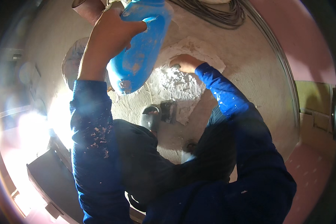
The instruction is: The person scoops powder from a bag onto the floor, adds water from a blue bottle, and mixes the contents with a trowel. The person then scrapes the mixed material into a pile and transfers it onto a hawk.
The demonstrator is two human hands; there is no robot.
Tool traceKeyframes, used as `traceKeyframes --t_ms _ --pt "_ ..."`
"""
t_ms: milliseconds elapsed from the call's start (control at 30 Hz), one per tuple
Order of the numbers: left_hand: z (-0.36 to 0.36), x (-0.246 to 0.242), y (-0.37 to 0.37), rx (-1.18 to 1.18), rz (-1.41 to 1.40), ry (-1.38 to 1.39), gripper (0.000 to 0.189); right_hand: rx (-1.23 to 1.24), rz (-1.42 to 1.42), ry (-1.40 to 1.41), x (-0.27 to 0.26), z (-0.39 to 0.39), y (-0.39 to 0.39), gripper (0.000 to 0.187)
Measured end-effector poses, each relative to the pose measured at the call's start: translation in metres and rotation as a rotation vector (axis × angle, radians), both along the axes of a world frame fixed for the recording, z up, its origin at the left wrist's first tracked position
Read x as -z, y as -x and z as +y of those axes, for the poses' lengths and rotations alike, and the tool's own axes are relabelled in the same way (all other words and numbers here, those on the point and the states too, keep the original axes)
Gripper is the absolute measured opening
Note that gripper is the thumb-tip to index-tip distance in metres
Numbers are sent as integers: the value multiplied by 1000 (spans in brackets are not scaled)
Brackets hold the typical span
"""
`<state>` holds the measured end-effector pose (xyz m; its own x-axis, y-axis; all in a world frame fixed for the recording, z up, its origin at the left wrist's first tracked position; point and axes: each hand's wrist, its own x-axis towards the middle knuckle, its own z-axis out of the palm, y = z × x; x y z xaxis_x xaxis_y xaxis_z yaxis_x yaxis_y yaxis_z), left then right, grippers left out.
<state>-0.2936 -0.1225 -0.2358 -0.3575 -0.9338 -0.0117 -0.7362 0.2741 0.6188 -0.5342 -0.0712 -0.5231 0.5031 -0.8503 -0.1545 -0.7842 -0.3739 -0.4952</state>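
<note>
My left hand (114, 33) grips a blue plastic jug-like container (141, 50), with the thumb lying over its near side. Pale smears and dried spots mark the container, which is tilted and raised in front of me. Its far end runs up to the top edge of the view. To the right and lower down, my right hand (186, 63) reaches to a patch of wet-looking whitish material (180, 82) on the floor. The fingers curl at its far edge; something grey shows by them, but whether they hold it is unclear.
A reddish-brown cylinder (88, 11) stands at top left, and a coil of cable (221, 15) lies at top right. A dark flat block (168, 111) sits beside my sandalled foot (150, 117). Strong light glares from the left, near a grey panel (54, 179).
</note>
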Motion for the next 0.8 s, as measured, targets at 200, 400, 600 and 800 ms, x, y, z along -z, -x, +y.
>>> traceKeyframes --t_ms 200,400,600,800 --pt "-1 1 0 29 -20 -70 67 -185 56 -231 -13 25 15 37" --pt "-1 3 -1 38 -25 -76 66 -39 -232 45 -68 48 20 25" --pt "-5 6 4 49 -12 -57 65 253 -206 -197 -41 72 -29 40" --pt "-5 15 7 66 -11 -52 65 484 -265 -209 -2 74 -8 31"
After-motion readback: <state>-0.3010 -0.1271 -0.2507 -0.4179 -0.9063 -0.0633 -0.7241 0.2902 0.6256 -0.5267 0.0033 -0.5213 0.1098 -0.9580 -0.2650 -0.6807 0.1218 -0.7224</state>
